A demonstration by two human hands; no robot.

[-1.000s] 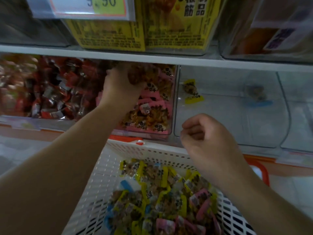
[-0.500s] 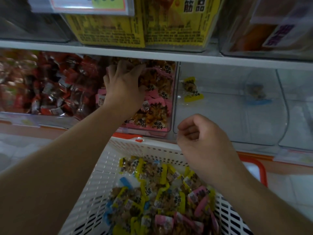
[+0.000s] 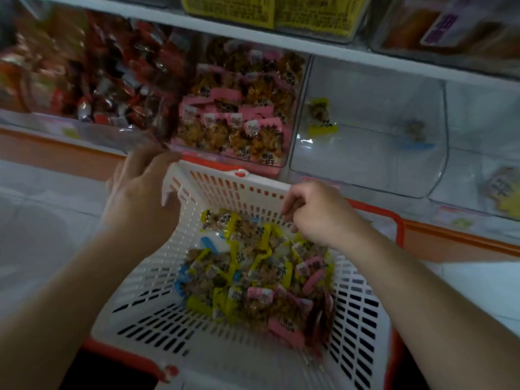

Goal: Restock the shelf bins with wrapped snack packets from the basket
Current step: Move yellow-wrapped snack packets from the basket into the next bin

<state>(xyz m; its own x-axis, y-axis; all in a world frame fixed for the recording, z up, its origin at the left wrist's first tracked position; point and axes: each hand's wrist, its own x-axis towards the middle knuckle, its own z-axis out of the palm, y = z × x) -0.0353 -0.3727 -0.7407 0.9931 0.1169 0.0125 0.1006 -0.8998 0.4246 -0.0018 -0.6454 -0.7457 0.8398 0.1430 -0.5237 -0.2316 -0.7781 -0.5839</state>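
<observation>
A white slotted basket [image 3: 157, 313] sits below the shelf and holds several yellow, pink and blue wrapped snack packets [image 3: 253, 271]. My left hand [image 3: 140, 190] hangs beside the basket's far left corner with its fingers spread, blurred, and nothing in it. My right hand [image 3: 318, 215] hovers over the packets at the basket's far right side; its fingers are curled and no packet shows in them. Above, the clear pink-packet bin [image 3: 239, 108] is well filled. The clear bin to its right [image 3: 365, 170] holds one yellow packet [image 3: 320, 119].
A bin of red-wrapped sweets [image 3: 98, 80] stands left of the pink one. A blue packet [image 3: 416, 136] lies far back to the right of the yellow one. Another clear bin [image 3: 484, 164] is at the far right. Yellow boxes [image 3: 253, 9] fill the shelf above. An orange handle [image 3: 401, 220] frames the basket.
My left hand has come out of the pink-packet bin and dropped to the basket's far left corner. My right hand has lowered toward the packets. The view has tilted down.
</observation>
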